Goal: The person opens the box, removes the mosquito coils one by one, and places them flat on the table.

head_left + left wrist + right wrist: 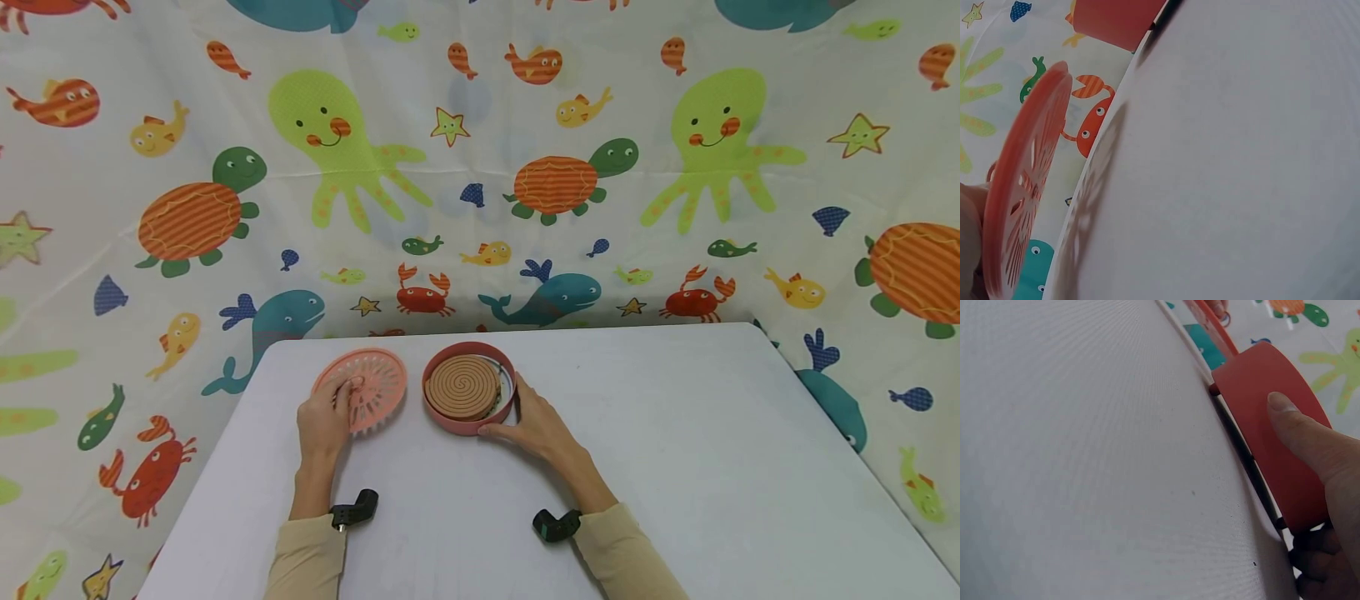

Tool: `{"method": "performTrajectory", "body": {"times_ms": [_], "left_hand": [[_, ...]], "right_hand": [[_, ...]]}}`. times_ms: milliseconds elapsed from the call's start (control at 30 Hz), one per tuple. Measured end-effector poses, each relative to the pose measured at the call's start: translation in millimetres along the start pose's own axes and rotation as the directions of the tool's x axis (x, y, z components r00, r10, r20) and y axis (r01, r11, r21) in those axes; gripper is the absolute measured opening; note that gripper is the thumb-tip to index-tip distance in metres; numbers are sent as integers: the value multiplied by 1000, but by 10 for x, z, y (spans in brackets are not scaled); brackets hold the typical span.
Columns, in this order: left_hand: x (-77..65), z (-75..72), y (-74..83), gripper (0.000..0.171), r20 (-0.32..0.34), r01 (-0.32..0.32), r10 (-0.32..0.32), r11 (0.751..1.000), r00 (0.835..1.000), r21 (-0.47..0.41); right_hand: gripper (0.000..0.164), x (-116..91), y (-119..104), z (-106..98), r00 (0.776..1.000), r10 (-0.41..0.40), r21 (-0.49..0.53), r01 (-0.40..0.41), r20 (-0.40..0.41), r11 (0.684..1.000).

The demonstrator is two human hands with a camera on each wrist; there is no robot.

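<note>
My left hand (324, 421) pinches a pink slotted lid (380, 385) near the small ring at its middle. The lid is tilted and raised off the table, its shadow falling below it in the left wrist view. To its right is a round red mosquito coil box (462, 428), without a cover. A stack of brown mosquito coils (461, 387) lies inside, towards the box's left side. My right hand (543, 425) grips the box's right side, the thumb pressed on its outer wall (1260, 425). Small feet under the box show in the right wrist view, with a dark gap beneath.
A white table (675, 467) spreads under both hands. Behind it hangs a curtain (480, 108) printed with sea animals. Each wrist wears a black camera mount, one on the left (356, 508) and one on the right (557, 526).
</note>
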State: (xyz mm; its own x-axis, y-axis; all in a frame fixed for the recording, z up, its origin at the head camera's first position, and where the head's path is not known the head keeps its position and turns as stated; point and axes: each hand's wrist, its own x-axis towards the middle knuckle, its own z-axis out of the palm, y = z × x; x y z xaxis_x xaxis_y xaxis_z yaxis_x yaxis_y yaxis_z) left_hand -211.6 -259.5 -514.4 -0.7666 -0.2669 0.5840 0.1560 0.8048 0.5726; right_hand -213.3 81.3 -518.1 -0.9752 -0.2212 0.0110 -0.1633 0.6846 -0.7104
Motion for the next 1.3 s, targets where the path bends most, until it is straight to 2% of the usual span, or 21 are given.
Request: {"method": "performTrajectory", "body": {"times_ms": [333, 633, 1300], "left_hand": [[-20, 11, -68, 18, 14, -1, 1, 1000, 1000, 6], [-50, 29, -114, 20, 78, 73, -74, 997, 994, 25], [-71, 3, -112, 23, 163, 157, -162, 987, 973, 45]], "right_hand": [[122, -2, -3, 7, 1000, -2, 1, 2, -7, 1000], [123, -8, 2, 11, 1000, 11, -7, -11, -2, 1000], [123, 9, 5, -10, 1000, -9, -11, 9, -1, 1000]]}}
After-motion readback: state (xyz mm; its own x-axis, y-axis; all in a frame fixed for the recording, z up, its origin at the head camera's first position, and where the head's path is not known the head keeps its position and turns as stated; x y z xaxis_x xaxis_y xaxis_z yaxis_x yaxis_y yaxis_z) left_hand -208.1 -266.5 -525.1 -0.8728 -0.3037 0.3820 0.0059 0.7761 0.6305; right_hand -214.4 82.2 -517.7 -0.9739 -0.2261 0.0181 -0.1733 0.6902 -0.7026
